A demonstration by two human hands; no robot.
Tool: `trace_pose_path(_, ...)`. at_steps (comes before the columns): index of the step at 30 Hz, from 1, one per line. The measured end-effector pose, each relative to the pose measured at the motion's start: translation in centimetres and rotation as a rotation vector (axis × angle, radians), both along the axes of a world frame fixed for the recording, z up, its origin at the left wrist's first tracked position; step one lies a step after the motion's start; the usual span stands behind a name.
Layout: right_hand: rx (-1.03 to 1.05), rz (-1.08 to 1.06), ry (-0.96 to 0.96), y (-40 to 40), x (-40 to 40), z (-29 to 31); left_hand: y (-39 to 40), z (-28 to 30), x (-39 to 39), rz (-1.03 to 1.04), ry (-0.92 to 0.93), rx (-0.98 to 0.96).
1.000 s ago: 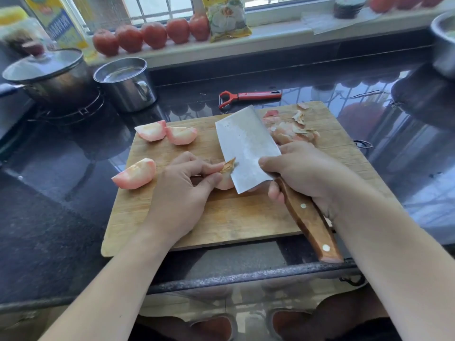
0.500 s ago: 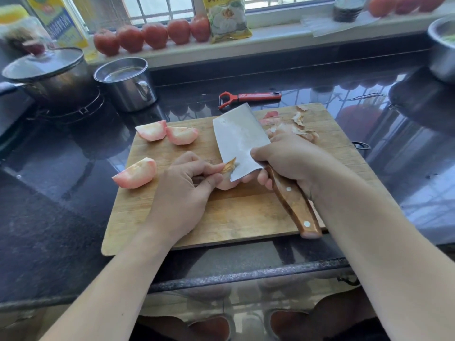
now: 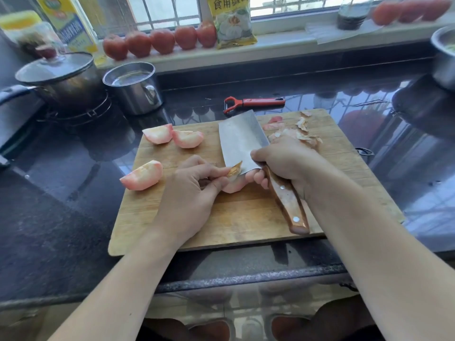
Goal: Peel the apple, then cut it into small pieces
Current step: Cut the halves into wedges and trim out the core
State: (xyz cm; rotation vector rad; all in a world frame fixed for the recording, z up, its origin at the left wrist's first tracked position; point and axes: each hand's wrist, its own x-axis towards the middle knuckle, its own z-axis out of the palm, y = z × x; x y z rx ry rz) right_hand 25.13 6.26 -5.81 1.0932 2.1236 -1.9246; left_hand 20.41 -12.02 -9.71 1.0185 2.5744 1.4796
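Pale pink and cream flesh shows on every apple piece, all of them peeled. 3 wedges lie loose on the wooden cutting board (image 3: 246, 217): 2 wedges (image 3: 173, 137) touching each other at its far left part, and a single wedge (image 3: 142, 175) at its left edge, partly overhanging the dark glossy surface (image 3: 61, 193). A 4th apple piece (image 3: 234, 184) sits near the middle of the board, between the 2 hands, mostly hidden by them; a brownish core sliver (image 3: 235, 169) sticks up from it against the blade.

The left hand (image 3: 189, 190) lies palm down on the board, its thumb and forefinger curled in and pinching the near-left side of that piece. The right hand (image 3: 288, 161) is clenched around the cleaver (image 3: 242, 141) where the blade meets the wooden handle (image 3: 288, 200), forefinger laid along the flat of the blade, lower fingers tucked under and touching the piece. The broad blade tilts away toward the far side of the board, its heel at the piece.

Peel scraps (image 3: 302, 129) are heaped at the far right of the board, just behind the right hand. A red peeler (image 3: 256, 102) lies on the surface just beyond the board's far edge
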Motion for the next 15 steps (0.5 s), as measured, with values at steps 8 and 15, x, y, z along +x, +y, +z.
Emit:
trace_pose_path(8, -0.091, -0.05, 0.103, -1.1, 0.8, 0.0, 0.4, -0.5, -0.1, 0.004, 0.08, -0.069)
trace_pose_path(15, -0.131, -0.067, 0.157, -1.8, 1.5, 0.2, 0.9, -1.3, 0.8, 0.054, 0.429, -0.172)
